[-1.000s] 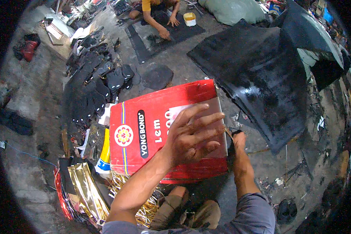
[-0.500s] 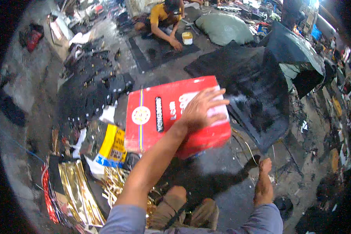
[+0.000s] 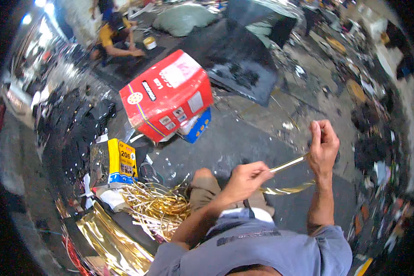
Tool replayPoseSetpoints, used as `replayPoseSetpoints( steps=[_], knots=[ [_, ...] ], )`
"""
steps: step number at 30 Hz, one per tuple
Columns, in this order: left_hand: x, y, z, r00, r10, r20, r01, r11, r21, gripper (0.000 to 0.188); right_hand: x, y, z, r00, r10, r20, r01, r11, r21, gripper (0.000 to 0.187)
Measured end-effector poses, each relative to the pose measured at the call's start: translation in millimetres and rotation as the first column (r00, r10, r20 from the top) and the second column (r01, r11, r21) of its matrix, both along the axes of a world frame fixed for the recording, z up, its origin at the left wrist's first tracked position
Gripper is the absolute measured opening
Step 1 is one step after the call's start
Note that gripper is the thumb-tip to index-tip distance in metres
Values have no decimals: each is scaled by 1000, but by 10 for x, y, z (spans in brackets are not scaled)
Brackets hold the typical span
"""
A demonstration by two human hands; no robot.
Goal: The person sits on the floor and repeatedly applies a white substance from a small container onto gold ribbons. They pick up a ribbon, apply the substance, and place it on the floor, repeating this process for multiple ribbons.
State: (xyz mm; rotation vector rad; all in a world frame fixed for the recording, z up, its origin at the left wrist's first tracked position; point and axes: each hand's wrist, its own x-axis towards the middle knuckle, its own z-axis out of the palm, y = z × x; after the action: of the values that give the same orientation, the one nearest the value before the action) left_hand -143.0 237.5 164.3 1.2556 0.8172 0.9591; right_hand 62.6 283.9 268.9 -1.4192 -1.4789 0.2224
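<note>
A dark, littered concrete floor (image 3: 244, 138) fills the view, strewn with scraps and debris. A large black sheet (image 3: 244, 64) lies spread at the top, with a grey-green sack (image 3: 184, 18) beyond it. Black cut pieces (image 3: 73, 124) pile up at the left. Bright lights (image 3: 37, 9) glare in the upper left corner, where a person in yellow (image 3: 112, 39) crouches.

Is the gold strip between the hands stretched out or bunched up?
Stretched out. The gold strip runs in a line from the left hand to the right hand, each pinching one end; a second length sags below.
</note>
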Motion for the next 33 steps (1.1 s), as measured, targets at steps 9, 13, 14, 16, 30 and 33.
replayPoseSetpoints(
  steps=[9, 13, 14, 16, 30, 33],
  knots=[
    [-953, -1167, 236, 757, 254, -602, 123, 849, 513, 14, -39, -1361, -594, 973, 70, -222, -98, 988, -117, 20],
    [-1645, -791, 390, 441, 395, -806, 97, 872, 481, 21, 349, -1116, -557, 982, -1, -188, -15, 997, -82, 25],
    [-1942, -671, 478, 340, 421, -841, 44, 886, 461, 24, 509, -930, -505, 988, -32, -148, 20, 997, -79, 27],
    [-2445, -426, 563, 271, 519, -811, 0, 842, 539, 13, 1083, -472, -576, 997, -81, -14, 77, 981, -179, 32],
    [-3025, -1124, -2097, -25, 369, -929, 191, 914, 358, 42, 1901, -1060, -2801, 834, 160, 528, 54, 929, -367, 36],
    [-2479, -1919, -2708, 165, 233, -958, 47, 969, 243, 37, 1651, -1903, -2802, 851, 310, 423, -4, 810, -586, 35]
  ],
)
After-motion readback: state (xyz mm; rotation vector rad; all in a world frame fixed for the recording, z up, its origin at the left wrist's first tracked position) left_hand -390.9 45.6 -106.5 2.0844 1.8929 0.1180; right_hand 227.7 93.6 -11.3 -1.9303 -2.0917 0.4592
